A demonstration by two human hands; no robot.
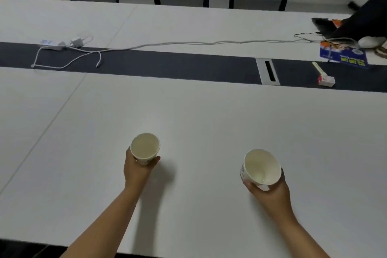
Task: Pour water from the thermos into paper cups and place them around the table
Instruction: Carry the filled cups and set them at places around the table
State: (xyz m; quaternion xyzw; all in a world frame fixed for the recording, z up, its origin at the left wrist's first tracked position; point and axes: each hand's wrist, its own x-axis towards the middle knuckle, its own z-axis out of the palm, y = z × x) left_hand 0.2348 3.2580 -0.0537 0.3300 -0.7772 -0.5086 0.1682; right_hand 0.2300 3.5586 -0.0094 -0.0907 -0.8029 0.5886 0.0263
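Left hand (136, 168) grips one white paper cup (145, 146), right hand (270, 191) grips another white paper cup (261, 167), both over the white rectangular table (209, 115).

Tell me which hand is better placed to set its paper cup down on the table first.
Probably the left hand: its white paper cup looks upright and low over the white table. The right hand holds its white paper cup tilted, so it would need levelling.

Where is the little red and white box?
In the head view the red and white box lies far right on the table's dark middle strip, just right of the grey cable slot.
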